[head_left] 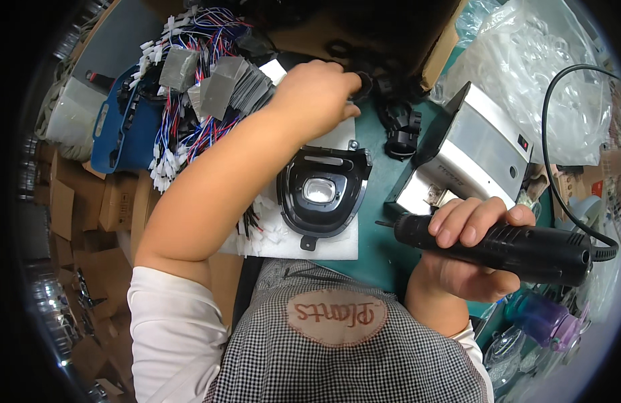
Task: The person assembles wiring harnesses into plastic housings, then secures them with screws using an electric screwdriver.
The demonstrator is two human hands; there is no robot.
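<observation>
My right hand (473,250) grips a black electric screwdriver (505,245), held level with its bit pointing left toward a black round lamp housing (322,195). The housing has a clear lens in its middle and lies on a white foam sheet (337,245). My left hand (317,94) reaches far forward over the bench, its fingers closed on a small black plastic part (363,84) at the mouth of a cardboard box (439,57). More small black parts (401,127) lie on the green mat just right of that hand.
Bundles of red, blue and white wires with white connectors (183,101) lie at the left over a blue case (119,127). A silver metal device (475,151) stands at the right. Clear plastic bags (545,74) fill the far right. Brown cardboard boxes (89,201) sit below at left.
</observation>
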